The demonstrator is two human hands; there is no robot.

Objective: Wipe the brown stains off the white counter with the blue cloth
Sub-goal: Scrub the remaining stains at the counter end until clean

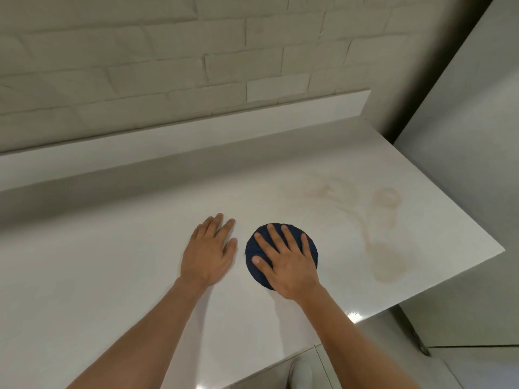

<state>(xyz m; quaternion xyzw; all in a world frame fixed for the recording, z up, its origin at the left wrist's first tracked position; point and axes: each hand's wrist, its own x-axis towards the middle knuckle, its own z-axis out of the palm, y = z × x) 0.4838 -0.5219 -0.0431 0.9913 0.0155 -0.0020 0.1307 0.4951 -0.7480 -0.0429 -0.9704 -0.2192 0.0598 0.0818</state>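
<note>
A round dark blue cloth [252, 249] lies flat on the white counter [112, 276]. My right hand [286, 259] presses on top of it with fingers spread, covering most of it. My left hand [209, 252] rests flat on the bare counter just left of the cloth, holding nothing. Pale brown stains spread to the right of the cloth: a large blotch [389, 266] near the front edge, a ring [387, 197] farther back, and faint smears [323, 190] behind the cloth.
A raised white ledge [196, 130] runs along the back under a painted brick wall [168, 51]. A grey panel [463, 136] stands at the counter's right end. The counter's front edge [421, 296] drops to the floor at lower right.
</note>
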